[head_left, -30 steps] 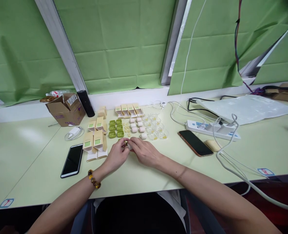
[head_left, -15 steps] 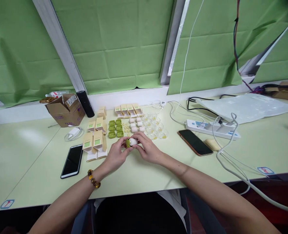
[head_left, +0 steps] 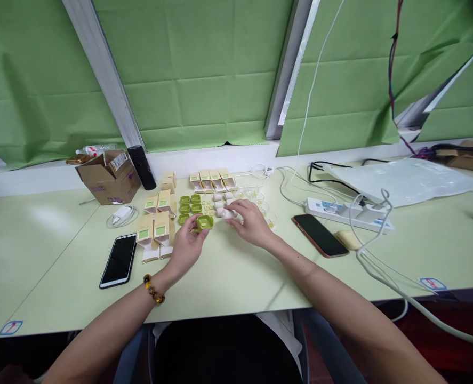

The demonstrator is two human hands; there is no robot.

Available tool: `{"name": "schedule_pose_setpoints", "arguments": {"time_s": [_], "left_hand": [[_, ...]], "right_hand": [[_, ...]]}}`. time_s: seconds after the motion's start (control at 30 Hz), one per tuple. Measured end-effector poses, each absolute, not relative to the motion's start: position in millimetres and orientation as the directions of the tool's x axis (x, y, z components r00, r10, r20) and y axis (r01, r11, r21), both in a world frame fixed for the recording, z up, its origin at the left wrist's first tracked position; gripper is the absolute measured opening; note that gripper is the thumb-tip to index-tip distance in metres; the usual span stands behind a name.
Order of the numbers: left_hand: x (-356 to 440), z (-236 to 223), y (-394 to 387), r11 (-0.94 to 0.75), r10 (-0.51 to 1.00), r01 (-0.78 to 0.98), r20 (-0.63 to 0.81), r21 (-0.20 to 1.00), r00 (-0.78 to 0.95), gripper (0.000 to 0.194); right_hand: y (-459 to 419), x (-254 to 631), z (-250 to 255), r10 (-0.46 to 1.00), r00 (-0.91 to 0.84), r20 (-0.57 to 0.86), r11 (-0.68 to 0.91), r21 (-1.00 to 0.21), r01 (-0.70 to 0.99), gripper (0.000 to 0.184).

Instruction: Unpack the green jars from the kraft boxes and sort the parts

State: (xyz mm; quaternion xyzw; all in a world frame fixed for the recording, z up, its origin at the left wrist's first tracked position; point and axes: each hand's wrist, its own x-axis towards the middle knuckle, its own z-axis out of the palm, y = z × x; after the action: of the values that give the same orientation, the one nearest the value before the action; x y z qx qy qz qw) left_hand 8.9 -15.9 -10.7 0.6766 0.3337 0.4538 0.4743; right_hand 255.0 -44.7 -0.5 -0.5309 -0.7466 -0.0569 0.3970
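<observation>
A small green square tray-like cup (head_left: 205,222) is pinched in my left hand (head_left: 189,240), its hollow side turned up toward me. Between the fingers of my right hand (head_left: 252,220) sits a small white rounded piece (head_left: 228,214), held apart from the cup. Behind my left hand stand several more green cups (head_left: 185,208) in two columns. Tiny yellowish pieces (head_left: 208,206) lie beside them. Further right are several pale pink-white cylinders (head_left: 219,197), then clear plastic covers (head_left: 253,193), partly hidden by my right hand.
Small open cartons (head_left: 161,230) stand left of the cups, with others (head_left: 212,181) behind. A white-framed phone (head_left: 118,261) lies left. A dark phone (head_left: 320,234), a power strip (head_left: 346,213) and loose cables lie right. A cardboard box (head_left: 109,178) and black cylinder (head_left: 142,168) stand back left.
The green cup and the white piece, together in both hands before, are now apart. My right hand has moved right with the white piece; my left hand keeps the cup, now tilted open.
</observation>
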Motion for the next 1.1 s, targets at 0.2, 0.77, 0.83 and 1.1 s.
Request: {"name": "schedule_pose_setpoints", "arguments": {"time_s": [0.2, 0.77, 0.83, 1.1], "left_hand": [[8, -13, -3, -0.319, 0.915, -0.059, 0.324, 0.946, 0.239, 0.055], [9, -15, -6, -0.297, 0.912, -0.082, 0.308, 0.951, 0.271, 0.052], [9, -16, -6, -0.302, 0.909, -0.084, 0.313, 0.950, 0.277, 0.052], [9, -19, -7, -0.322, 0.883, -0.072, 0.327, 0.944, 0.337, 0.052]], "right_hand": [[-32, 247, -17, 0.798, -0.255, 0.546, 0.345, -0.067, 0.936, 0.027], [-36, 242, -23, 0.851, -0.187, 0.491, 0.270, -0.103, 0.957, 0.036], [-38, 243, -22, 0.849, -0.182, 0.496, 0.271, -0.114, 0.956, 0.038], [-45, 252, -16, 0.747, -0.173, 0.642, 0.342, -0.148, 0.928, 0.036]]}}
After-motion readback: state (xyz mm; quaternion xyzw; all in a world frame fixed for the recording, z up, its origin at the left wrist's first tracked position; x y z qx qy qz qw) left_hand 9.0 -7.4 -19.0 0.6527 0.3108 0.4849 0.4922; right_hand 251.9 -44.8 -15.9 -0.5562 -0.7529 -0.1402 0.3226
